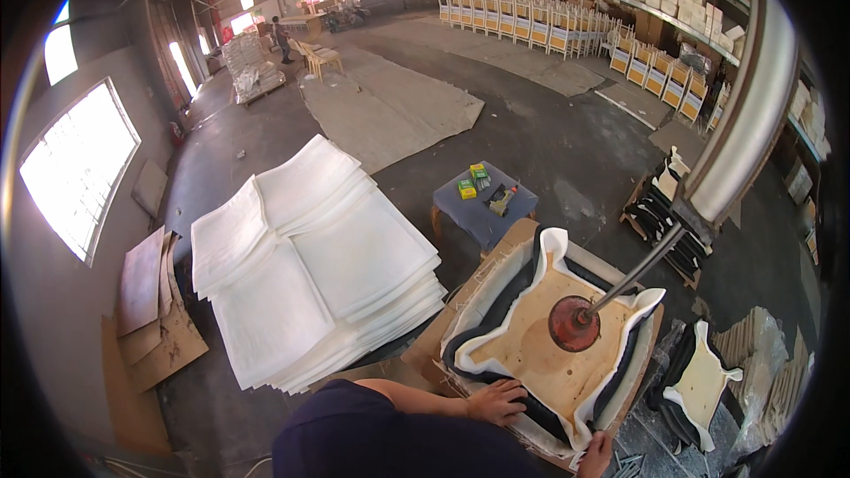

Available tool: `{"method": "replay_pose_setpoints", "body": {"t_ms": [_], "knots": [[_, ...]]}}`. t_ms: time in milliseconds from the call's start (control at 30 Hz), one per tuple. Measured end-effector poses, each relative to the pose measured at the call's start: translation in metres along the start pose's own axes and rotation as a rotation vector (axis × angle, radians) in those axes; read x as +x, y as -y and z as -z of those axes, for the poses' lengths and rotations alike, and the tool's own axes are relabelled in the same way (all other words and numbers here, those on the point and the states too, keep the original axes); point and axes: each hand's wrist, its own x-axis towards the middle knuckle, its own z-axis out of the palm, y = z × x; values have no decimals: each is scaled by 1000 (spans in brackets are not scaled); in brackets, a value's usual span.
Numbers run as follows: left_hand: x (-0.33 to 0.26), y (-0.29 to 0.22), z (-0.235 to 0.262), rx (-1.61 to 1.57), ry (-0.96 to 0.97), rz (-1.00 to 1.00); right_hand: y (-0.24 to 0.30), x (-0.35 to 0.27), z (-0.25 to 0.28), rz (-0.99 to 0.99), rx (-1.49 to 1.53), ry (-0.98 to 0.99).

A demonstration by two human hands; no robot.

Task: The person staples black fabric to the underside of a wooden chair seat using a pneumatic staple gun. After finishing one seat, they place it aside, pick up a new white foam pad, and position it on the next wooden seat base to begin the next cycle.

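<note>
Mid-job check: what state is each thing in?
Left hand: resting on the near edge
Right hand: at the near corner, grip unclear
Wooden board: lying flat
Red disc: lowered over the board
White padding: curled up around the board
Black fabric: bunched outside the padding
White sheets: stacked
Blue stool: upright

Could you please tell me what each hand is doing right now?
Left hand: open, resting at the near edge of the padded seat.
Right hand: curled at its near corner; grip cannot be told.
</note>
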Motion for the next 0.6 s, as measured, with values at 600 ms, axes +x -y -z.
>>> {"method": "replay_pose_setpoints", "body": {"t_ms": [600], "knots": [[-3, -12, 10, -29, 133, 157, 0, -21, -15, 171, 316, 28]]}}
